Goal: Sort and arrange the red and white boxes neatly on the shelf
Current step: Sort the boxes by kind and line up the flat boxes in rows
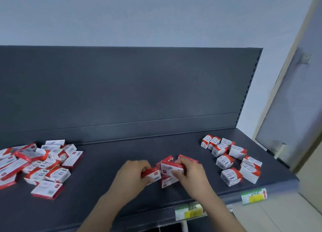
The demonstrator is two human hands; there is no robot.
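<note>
Red-white boxes (171, 169) near shelf (122, 162) edge, left grip (132, 172) clasping one, right grip (190, 172) another, piles (40, 163) well aside.

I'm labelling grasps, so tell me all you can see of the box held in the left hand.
The box is a small red and white carton, cardboard by its look, with a red top and a white front bearing blurred grey print. It is tilted, at the middle of the dark shelf. The left hand grips its left end, fingers curled over the top. Its right end lies beside a second box gripped by the right hand; contact is unclear.
</note>
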